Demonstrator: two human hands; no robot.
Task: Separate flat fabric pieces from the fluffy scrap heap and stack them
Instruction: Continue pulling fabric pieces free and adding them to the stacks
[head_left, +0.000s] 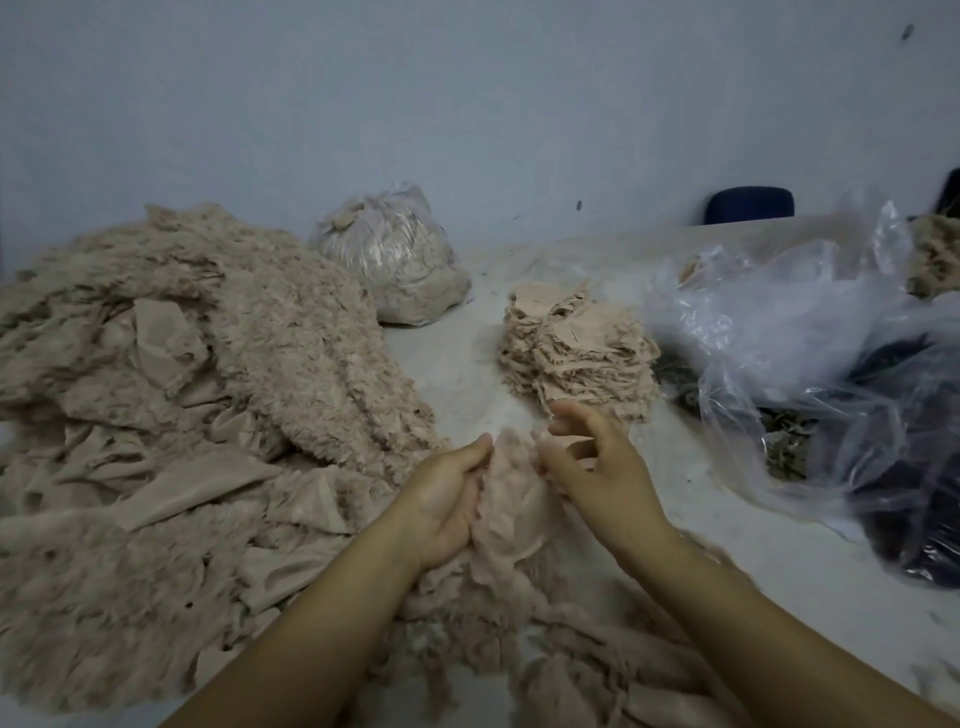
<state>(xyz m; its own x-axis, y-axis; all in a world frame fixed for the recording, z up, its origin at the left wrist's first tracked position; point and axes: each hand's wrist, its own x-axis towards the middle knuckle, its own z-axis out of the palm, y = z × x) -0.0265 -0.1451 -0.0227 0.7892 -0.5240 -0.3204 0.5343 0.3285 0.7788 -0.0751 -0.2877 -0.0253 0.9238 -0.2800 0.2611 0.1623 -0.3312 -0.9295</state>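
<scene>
Here both forearms reach in from the desk's near edge. The left hand (447, 499) lies palm up, fingers curled round a fluffy scrap (511, 499); the right hand (597, 462) pinches that scrap's top with bent fingers. The scrap is pale beige and blurred. Just beyond the right hand sits the stack (576, 348) of flat pieces; the heap (197, 374) fills the left side.

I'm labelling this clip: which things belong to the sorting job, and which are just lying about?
Job: fluffy scrap heap; stack of flat pieces; fluffy scrap held by left hand and right hand.
Lying about: tied bag; loose plastic bags; blue chair.
</scene>
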